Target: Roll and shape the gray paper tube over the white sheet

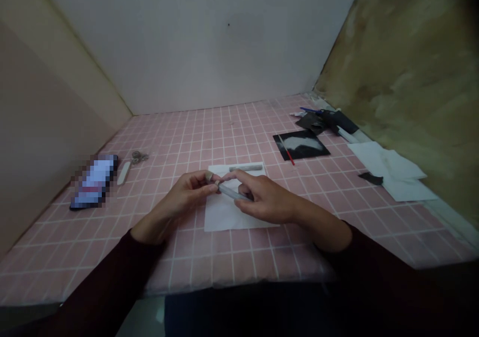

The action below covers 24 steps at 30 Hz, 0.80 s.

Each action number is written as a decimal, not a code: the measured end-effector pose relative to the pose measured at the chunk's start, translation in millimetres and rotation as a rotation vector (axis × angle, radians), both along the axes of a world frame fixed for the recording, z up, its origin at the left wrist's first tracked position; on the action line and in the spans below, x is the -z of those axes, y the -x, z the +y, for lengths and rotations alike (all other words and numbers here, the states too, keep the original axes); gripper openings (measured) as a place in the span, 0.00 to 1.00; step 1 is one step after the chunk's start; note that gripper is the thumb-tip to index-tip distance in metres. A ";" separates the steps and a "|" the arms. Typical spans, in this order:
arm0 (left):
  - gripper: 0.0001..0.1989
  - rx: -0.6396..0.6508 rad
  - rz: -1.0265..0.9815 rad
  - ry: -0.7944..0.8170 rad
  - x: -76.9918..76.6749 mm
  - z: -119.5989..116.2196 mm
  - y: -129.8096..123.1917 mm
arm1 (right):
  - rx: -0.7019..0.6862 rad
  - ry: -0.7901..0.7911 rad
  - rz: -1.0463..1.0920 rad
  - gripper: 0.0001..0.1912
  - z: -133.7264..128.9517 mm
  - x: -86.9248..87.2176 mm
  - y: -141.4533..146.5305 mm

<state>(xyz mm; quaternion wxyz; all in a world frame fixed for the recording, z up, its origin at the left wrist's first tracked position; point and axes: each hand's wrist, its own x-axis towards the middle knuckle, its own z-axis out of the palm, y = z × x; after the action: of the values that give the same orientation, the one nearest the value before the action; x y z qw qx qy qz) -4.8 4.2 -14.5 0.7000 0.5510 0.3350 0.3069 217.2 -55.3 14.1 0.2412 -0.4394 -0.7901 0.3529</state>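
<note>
Above a white paper sheet (220, 218), my right hand (264, 197) is closed around a slim grey stick (232, 192) that slants up to the left. The stick's left end meets the fingertips of my left hand (190, 187), which are pinched together. Whatever sits between those fingertips is too small to name. A pale wrapping (208, 176) shows on one left finger. At the sheet's far edge lies a grey bar (246, 168).
To the left lie a phone (93, 182), a white flat strip (123, 173) and small rings (137, 156). On the right are a black sheet (301, 145) with white powder, a red stick (290, 156), dark pieces (312, 123) and white papers (389, 169). Walls enclose the pink checked table (187, 142).
</note>
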 end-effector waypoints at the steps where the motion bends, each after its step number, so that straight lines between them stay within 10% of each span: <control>1: 0.10 -0.003 -0.001 -0.013 -0.1 0.3 -0.1 | 0.013 0.005 0.004 0.26 0.0 -0.2 0.3; 24: 0.11 0.000 0.064 -0.165 -3.6 -4.6 -3.5 | 0.129 -0.028 0.101 0.03 2.6 5.3 1.8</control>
<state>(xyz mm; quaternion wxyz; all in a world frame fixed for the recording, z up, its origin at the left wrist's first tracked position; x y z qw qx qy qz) -1.3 -0.4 -10.9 0.6412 0.6164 0.3307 0.3157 215.4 -52.7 8.9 0.3090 -0.4677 -0.7517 0.3473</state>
